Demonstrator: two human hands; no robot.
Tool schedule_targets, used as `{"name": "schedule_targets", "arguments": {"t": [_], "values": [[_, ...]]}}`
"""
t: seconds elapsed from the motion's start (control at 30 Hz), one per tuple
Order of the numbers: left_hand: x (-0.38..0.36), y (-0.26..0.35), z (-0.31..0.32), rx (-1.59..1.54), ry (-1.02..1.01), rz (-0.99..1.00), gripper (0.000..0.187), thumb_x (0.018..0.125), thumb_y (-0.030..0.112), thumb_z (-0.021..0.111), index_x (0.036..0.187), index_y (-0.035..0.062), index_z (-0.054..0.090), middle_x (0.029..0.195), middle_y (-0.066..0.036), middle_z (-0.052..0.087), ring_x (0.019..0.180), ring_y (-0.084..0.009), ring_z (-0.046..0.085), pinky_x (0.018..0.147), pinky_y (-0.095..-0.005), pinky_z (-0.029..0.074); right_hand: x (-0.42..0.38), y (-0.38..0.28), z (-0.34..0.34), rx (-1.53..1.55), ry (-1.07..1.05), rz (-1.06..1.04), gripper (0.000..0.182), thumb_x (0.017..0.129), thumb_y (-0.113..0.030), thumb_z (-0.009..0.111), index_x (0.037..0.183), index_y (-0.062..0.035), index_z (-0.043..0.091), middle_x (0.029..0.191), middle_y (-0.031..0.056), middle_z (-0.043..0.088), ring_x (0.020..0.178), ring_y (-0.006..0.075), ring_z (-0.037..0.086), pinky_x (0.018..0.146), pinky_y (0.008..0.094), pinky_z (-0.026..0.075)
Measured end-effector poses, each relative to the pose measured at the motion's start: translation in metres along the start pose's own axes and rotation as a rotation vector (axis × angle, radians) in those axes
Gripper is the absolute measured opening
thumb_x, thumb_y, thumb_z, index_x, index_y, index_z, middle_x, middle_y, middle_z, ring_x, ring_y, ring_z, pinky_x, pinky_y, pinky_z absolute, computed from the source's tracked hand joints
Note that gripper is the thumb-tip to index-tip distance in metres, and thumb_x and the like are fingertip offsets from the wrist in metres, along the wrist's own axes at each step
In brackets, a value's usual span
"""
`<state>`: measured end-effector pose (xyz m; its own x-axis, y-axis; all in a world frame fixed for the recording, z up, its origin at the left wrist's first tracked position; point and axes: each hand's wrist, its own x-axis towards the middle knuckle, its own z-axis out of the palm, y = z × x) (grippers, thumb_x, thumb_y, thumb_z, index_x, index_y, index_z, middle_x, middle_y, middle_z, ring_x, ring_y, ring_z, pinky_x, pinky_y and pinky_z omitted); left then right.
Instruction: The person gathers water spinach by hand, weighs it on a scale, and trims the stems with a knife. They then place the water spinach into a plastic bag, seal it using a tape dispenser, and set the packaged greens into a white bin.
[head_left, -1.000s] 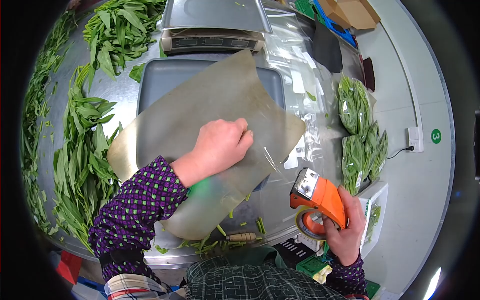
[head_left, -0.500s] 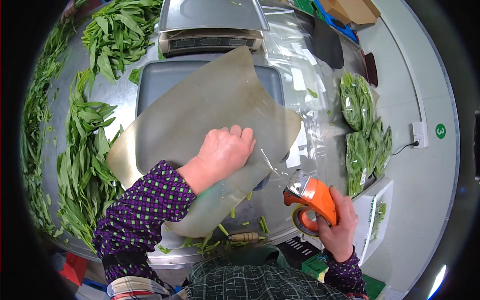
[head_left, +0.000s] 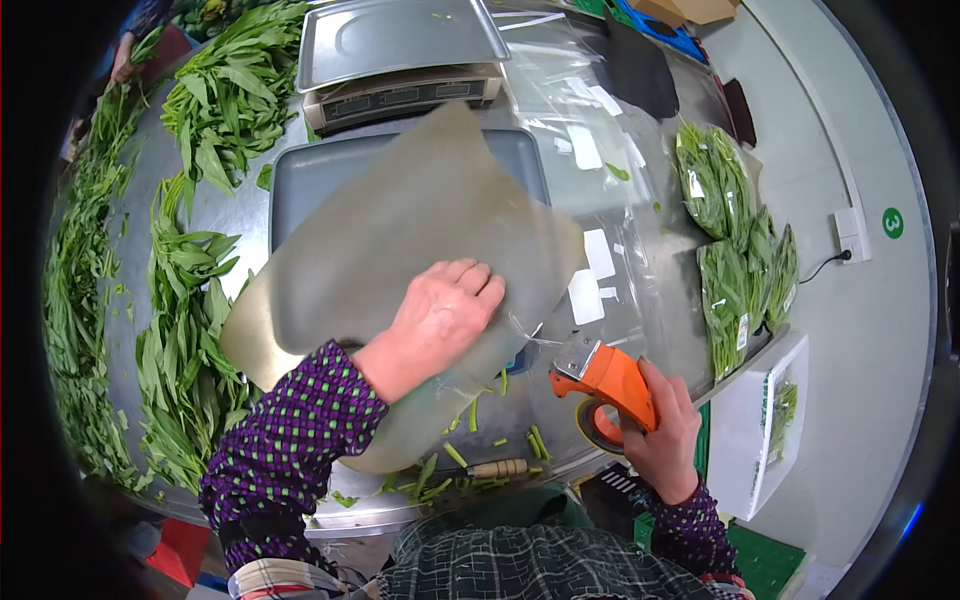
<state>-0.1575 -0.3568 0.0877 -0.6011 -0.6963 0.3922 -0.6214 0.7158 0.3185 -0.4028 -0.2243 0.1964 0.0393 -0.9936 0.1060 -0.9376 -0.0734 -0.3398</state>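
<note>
An orange tape dispenser [head_left: 618, 385] with a metal head is gripped in my right hand [head_left: 668, 430], held low over the table's front right, its head pointing left. My left hand [head_left: 445, 312] is closed, knuckles up, resting on a large translucent plastic sheet [head_left: 400, 215]; what its fingers hold, if anything, is hidden beneath them. Clear, shiny creases show just right of that hand. Under the sheet lies a grey tray [head_left: 290, 185], partly covered.
A scale [head_left: 400, 95] stands behind the tray. Leafy greens [head_left: 185, 370] are piled at left, bagged greens [head_left: 735, 290] at right. A wooden-handled tool [head_left: 497, 468] lies among cut stems at the front edge. A white box [head_left: 740, 450] stands at right. Another person's hand [head_left: 123, 58] shows far left.
The dispenser in my right hand has shifted slightly left and tilted flatter. My left hand stays on the sheet, its fingers lying a little lower. The whole view has shifted slightly.
</note>
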Motion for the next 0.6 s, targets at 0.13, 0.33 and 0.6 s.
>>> {"name": "schedule_targets", "arguments": {"t": [0.13,0.33,0.6], "values": [[-0.007,0.031,-0.018,0.05,-0.073,-0.063,0.046,0.077,0.034,0.066,0.108,0.0003,0.061,0.121,-0.025,0.055,0.114,-0.0358,0.054,0.092,-0.0432,0.045,-0.003,0.008,0.003,0.036,0.015,-0.012,0.057,0.063,0.005,0.069,0.118,-0.0017,0.056,0.088,0.0161,0.057,0.073,0.0349,0.059,0.064,0.038,0.049],[-0.003,0.05,-0.03,0.092,-0.4,-0.152,0.073,0.078,0.043,0.06,0.135,0.0,0.046,0.138,-0.032,0.037,0.129,-0.0458,0.037,0.102,-0.0623,0.028,-0.009,0.02,0.01,0.043,0.04,-0.043,0.063,0.061,-0.001,0.066,0.123,-0.0064,0.055,0.087,0.0113,0.056,0.072,0.0306,0.06,0.06,0.0381,0.05],[-0.004,0.074,-0.012,0.267,-0.355,-0.214,0.06,0.079,0.017,0.058,0.135,0.0019,0.045,0.133,-0.032,0.045,0.113,-0.049,0.052,0.08,-0.0527,0.051,-0.013,0.022,0.015,0.113,0.09,-0.047,0.064,0.063,-0.005,0.067,0.125,-0.0069,0.054,0.089,0.011,0.055,0.074,0.0299,0.06,0.06,0.0377,0.049]]}}
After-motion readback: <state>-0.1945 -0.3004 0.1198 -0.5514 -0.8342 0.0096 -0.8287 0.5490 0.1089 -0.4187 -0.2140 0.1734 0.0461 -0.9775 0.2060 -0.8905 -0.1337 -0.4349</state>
